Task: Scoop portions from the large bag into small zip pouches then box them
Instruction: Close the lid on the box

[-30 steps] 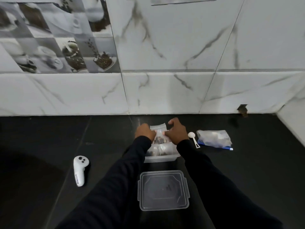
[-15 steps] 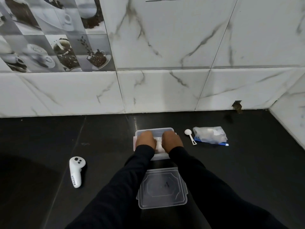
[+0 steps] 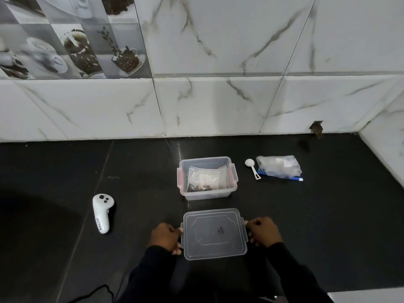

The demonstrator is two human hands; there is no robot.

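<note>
1. Hands have been pulled back from box (image 3: 206, 194) to lid (image 3: 214, 234); its left edge is gripped by left hand (image 3: 167, 238), its right edge by right hand (image 3: 263, 234).
2. Box is left open on black counter (image 3: 328, 215), zip pouch (image 3: 206, 177) laid inside.
3. Large bag (image 3: 278, 166) and scoop (image 3: 252, 168) are set right of box.

We see the clear, flat lid (image 3: 214, 234) lying on the dark counter between the two hands, the left hand (image 3: 167, 237) gripping its left edge and the right hand (image 3: 263, 234) its right edge. Just beyond the lid, ahead of both hands, we find the clear box (image 3: 206, 194) standing open, with red-tinted clips on its sides. Inside it lie clear zip pouches (image 3: 206, 179) holding dark bits. Further ahead and to the right of the right hand, we note the white scoop (image 3: 252, 168) lying flat, and just beside it the large bag (image 3: 278, 166), clear with a blue zip strip.
</note>
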